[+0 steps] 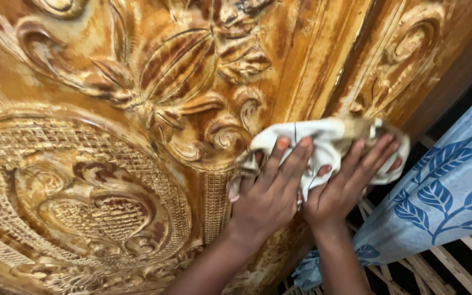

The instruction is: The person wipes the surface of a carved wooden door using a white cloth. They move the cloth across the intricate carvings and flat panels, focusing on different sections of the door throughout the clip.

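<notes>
You face a carved wooden panel (110, 136), glossy amber-brown, with leaf, scroll and lattice relief. At your right hangs pale blue fabric (449, 191) with darker blue leaf print, above light wooden slats (454, 267). Warm light.
</notes>
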